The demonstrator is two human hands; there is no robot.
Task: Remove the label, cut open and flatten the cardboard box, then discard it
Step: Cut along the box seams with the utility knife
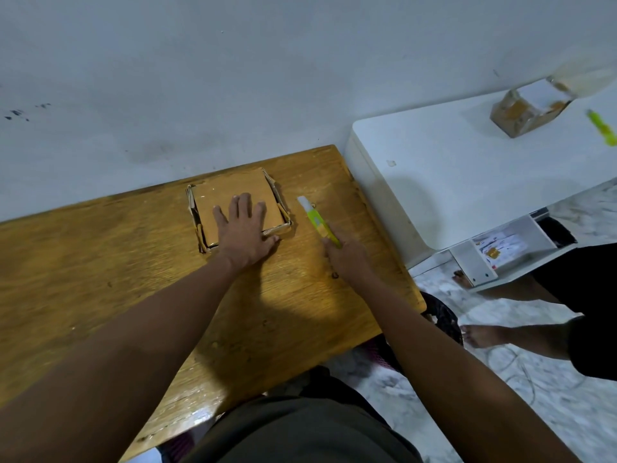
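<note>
A flattened brown cardboard box (233, 192) lies on the wooden table (100, 262) near the wall. My left hand (243, 232) presses flat on its near half, fingers spread and straight. To the right of the box lies a green and white utility knife (315, 219), pointing away from me. My right hand (347, 257) holds the knife's near end, which is hidden under the fingers.
A white table (450, 182) stands to the right with another taped cardboard box (527, 110) and a second green knife (602, 127) on it. Another person's bare legs and feet (484, 334) stand on the marble floor at the right. A wall runs behind the wooden table.
</note>
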